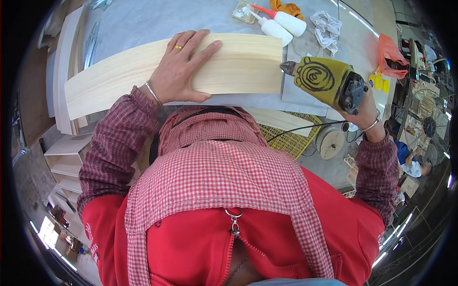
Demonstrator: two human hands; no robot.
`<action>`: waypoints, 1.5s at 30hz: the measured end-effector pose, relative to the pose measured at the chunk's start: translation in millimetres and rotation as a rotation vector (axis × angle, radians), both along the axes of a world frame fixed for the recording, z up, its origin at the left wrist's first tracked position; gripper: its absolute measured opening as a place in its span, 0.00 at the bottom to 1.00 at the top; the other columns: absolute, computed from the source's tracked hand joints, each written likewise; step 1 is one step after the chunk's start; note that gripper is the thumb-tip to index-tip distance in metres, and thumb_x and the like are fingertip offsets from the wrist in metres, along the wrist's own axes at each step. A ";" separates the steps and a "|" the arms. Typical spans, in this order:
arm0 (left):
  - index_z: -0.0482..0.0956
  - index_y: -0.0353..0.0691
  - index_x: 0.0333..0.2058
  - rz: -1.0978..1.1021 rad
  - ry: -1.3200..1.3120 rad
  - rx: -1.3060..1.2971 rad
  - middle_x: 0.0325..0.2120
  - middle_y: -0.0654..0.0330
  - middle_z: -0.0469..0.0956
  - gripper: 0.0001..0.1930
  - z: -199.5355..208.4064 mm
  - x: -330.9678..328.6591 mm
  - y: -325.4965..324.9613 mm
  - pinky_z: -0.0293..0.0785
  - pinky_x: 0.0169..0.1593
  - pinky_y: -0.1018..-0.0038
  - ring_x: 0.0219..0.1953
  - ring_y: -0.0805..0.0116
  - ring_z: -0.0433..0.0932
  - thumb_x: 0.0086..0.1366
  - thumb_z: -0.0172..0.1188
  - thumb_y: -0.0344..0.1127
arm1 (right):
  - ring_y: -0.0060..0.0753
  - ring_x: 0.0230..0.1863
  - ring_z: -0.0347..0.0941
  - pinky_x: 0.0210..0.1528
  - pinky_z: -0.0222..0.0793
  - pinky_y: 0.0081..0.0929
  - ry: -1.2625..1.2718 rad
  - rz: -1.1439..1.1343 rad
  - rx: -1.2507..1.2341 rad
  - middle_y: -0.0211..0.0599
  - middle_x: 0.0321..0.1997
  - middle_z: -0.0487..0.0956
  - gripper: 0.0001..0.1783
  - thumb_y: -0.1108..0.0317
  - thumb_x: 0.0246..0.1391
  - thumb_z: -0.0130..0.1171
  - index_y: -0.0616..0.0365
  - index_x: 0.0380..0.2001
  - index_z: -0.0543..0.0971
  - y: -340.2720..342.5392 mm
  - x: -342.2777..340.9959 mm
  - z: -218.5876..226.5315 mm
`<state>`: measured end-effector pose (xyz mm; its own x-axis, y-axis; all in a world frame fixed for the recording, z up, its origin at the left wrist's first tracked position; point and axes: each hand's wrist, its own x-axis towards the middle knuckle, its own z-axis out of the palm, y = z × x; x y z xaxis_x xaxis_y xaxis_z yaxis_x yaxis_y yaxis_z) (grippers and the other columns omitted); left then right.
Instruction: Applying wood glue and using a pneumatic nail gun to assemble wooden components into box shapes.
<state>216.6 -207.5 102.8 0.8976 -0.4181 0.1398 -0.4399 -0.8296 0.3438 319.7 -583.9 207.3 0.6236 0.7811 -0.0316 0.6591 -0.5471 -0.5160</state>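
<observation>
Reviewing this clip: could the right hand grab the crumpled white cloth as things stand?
Probably not right now: the right hand is taken up holding the yellow-green power tool. The white cloth itself lies uncovered on the table, so an empty hand could likely reach it.

wooden board [245, 66] is showing pale cream with tan grain | handheld power tool [329, 82] is displaying mustard yellow with a black spiral | bib apron [224, 174] is showing red-and-white gingham | zip jacket [191, 243] is showing bright red | sleeve covers [112, 143] are showing maroon plaid | squeeze bottle [291, 24] is pairing white with a red nozzle [264, 10]
</observation>
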 end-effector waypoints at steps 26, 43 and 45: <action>0.60 0.54 0.60 0.036 0.069 -0.037 0.59 0.54 0.55 0.52 -19.3 47.4 4.2 0.47 0.63 0.60 0.58 0.53 0.56 0.30 0.67 0.55 | 0.33 0.27 0.76 0.30 0.71 0.25 0.445 -0.742 -0.010 0.37 0.30 0.80 0.24 0.65 0.30 0.73 0.60 0.34 0.77 -18.9 -43.8 -34.3; 0.59 0.51 0.60 0.020 0.073 -0.016 0.59 0.51 0.55 0.52 -23.0 57.0 5.4 0.46 0.64 0.59 0.60 0.51 0.55 0.34 0.66 0.63 | 0.21 0.14 0.67 0.17 0.62 0.18 0.705 -0.990 -0.243 0.30 0.21 0.76 0.14 0.70 0.37 0.65 0.62 0.31 0.77 41.6 -24.6 2.8; 0.58 0.50 0.60 -0.038 0.061 -0.008 0.61 0.50 0.53 0.53 -24.4 52.6 14.8 0.47 0.64 0.57 0.61 0.48 0.53 0.37 0.63 0.69 | 0.21 0.13 0.65 0.16 0.60 0.18 0.709 -0.992 -0.208 0.30 0.20 0.75 0.14 0.71 0.37 0.64 0.62 0.31 0.77 42.5 -24.2 0.9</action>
